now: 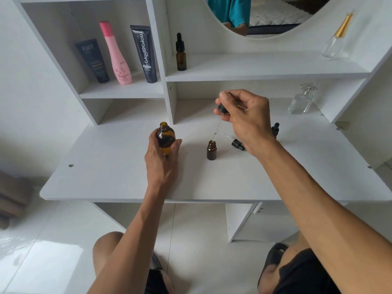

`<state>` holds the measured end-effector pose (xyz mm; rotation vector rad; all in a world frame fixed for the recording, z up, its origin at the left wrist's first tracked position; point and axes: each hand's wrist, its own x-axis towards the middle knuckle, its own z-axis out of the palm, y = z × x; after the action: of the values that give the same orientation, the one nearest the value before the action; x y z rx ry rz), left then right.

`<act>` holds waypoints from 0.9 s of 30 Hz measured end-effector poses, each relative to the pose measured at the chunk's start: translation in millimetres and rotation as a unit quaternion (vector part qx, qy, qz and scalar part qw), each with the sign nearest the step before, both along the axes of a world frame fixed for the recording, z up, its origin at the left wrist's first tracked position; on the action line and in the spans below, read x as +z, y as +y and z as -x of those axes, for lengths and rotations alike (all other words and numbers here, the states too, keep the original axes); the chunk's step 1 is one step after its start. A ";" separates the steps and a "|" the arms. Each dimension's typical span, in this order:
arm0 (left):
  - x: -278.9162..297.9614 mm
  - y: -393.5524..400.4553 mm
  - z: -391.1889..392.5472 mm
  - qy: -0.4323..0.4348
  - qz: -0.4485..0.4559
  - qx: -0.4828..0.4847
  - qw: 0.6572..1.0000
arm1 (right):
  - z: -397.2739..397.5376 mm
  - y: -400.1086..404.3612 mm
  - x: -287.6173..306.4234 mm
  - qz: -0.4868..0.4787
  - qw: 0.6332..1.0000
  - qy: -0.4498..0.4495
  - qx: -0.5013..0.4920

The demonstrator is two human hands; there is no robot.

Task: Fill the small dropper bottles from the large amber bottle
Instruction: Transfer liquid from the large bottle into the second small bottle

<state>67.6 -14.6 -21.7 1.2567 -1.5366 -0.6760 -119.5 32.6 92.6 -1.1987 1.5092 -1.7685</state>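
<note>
Dropper over small open bottle on the white desk

Right hand [244, 117] pinches the dropper [218, 124] — glass tube tilted, tip at the small bottle [211, 150] mouth; left hand [163, 158] grips the upright large amber bottle [165, 137], base hidden.

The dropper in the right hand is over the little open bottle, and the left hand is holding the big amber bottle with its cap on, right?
Not quite. The head view shows the big amber bottle has no cap; its mouth is open. The rest holds: the right hand pinches the dropper over the little open bottle, and the left hand holds the big one.
</note>
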 end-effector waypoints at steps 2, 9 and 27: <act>-0.4 0.1 -0.5 0.001 -0.001 -0.002 1.000 | -0.3 -0.2 -0.3 -0.003 1.000 0.002 0.003; 3.2 2.2 -0.1 -0.007 -0.001 0.001 1.000 | -2.8 0.2 -2.5 -0.015 1.000 0.019 0.007; 3.5 2.9 0.4 -0.003 -0.006 -0.001 1.000 | -6.8 0.3 -4.0 -0.026 0.997 0.074 0.006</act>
<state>67.2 -11.7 -18.2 1.2673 -1.5415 -0.6828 -112.7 32.9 88.6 -1.3353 1.6180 -1.6539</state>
